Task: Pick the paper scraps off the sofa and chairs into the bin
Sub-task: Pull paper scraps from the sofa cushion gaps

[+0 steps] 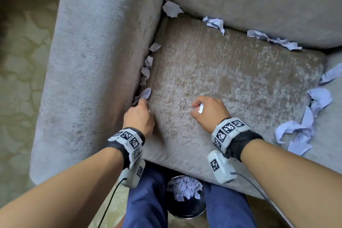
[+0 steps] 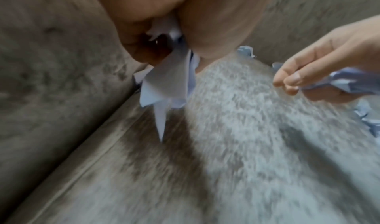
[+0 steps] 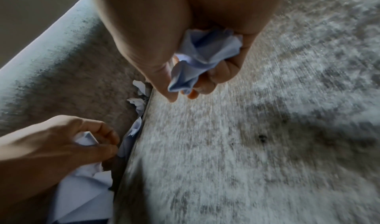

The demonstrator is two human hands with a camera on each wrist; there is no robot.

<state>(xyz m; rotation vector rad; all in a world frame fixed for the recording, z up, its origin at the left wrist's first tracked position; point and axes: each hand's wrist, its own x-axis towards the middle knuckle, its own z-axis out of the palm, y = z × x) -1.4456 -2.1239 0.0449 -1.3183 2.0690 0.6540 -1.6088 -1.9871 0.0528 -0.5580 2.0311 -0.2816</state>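
Pale blue paper scraps lie around the seat cushion (image 1: 231, 83) of a grey armchair. My left hand (image 1: 140, 114) sits at the gap beside the left armrest (image 1: 96, 65) and grips paper scraps (image 2: 164, 84), its fingertips on one scrap in the gap (image 1: 145, 94). More scraps (image 1: 147, 63) stick out of that gap further back. My right hand (image 1: 209, 111) hovers over the cushion's front middle, fingers curled round a crumpled wad of paper (image 3: 203, 56). A black bin (image 1: 186, 196) with scraps in it stands on the floor between my knees.
Other scraps lie along the backrest seam (image 1: 214, 23) (image 1: 273, 40), in the back left corner (image 1: 171, 9) and in a pile on the right side (image 1: 303, 126). Patterned carpet (image 1: 20, 61) lies left of the chair. Cables hang from both wrist cameras.
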